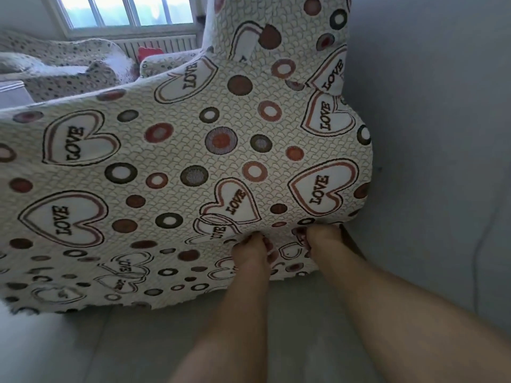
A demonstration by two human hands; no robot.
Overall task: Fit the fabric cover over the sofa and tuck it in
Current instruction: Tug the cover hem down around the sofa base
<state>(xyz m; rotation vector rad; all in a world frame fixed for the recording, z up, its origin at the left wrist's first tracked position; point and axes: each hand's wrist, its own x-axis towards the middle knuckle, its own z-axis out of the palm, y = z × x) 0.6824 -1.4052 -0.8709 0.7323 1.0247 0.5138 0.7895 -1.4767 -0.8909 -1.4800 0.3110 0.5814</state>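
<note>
A cream fabric cover (pixel 177 161), printed with LOVE hearts and brown, red and grey rings, is stretched over the side and arm of the sofa and fills most of the view. Its lower hem hangs loose just above the floor. My left hand (pixel 253 251) pinches a fold of the cover low on the sofa's side, fingers curled into the cloth. My right hand (pixel 322 236) grips the cover a little to the right, at the sofa's lower corner next to the wall. Both fingertips are partly buried in the fabric.
A pale grey wall (pixel 437 134) stands close on the right of the sofa. Light floor tiles (pixel 138 346) lie below. Further back on the left is another seat (pixel 69 70) in the same print, with a radiator (pixel 163 45) and a window (pixel 124 9) behind it.
</note>
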